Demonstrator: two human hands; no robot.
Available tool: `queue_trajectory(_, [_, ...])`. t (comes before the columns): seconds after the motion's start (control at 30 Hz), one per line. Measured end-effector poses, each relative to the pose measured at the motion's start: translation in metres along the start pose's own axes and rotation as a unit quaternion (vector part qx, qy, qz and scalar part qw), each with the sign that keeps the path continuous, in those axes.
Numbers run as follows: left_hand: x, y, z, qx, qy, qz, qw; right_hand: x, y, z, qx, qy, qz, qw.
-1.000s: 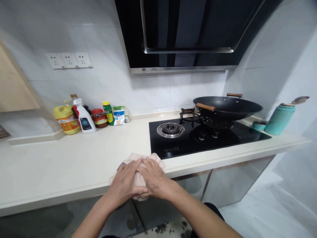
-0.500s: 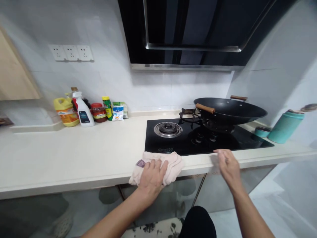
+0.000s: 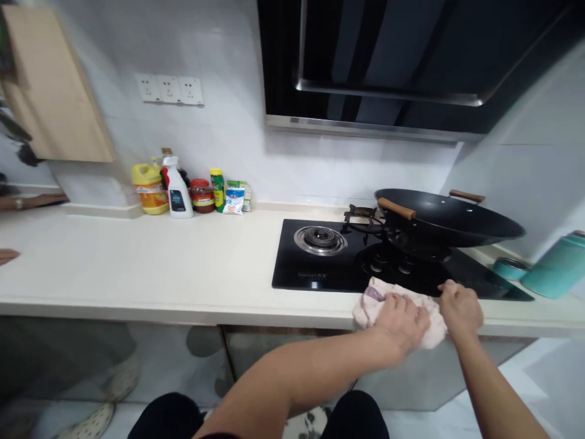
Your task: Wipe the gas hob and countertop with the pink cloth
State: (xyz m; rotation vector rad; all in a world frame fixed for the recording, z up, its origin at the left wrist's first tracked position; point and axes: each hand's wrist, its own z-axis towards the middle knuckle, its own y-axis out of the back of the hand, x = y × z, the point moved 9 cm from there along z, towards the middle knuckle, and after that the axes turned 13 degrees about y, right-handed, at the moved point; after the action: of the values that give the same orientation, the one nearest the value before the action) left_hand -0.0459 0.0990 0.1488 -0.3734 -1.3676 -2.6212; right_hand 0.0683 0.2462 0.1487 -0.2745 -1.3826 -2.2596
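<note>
My left hand point(image 3: 404, 323) presses on a pale pink folded cloth point(image 3: 432, 335), its fingers curled over the fabric. The cloth lies along the counter's front edge, touching the front of the black gas hob point(image 3: 338, 283), and part hangs over the edge. A purple patch shows on its left corner. My right hand point(image 3: 460, 310) is closed just right of the cloth, fingers curled at the hob's front rim; I see nothing in it. Beyond the hands, a large black wok point(image 3: 457, 222) with wooden handles sits on the right burner. The left burner point(image 3: 320, 240) is uncovered.
Spray bottle point(image 3: 179, 192), yellow jug point(image 3: 150, 192), red-lidded jar point(image 3: 202, 196) and packets point(image 3: 234, 200) stand along the wall. Turquoise containers point(image 3: 555, 268) are at far right. A range hood point(image 3: 365, 125) overhangs the hob. Another person's hand point(image 3: 7, 256) and arm point(image 3: 31, 202) show at far left.
My left hand has slid the cloth to the right along the counter edge, close to my right hand. The view has turned left, bringing another person's hand into sight.
</note>
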Motion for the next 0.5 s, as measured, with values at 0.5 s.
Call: queue_trajectory(0.5, [0.120,0.041,-0.110,-0.108,0.021,-0.027,0.994,-0.002,-0.005,-0.008,0.115,-0.085,-0.055,0.988])
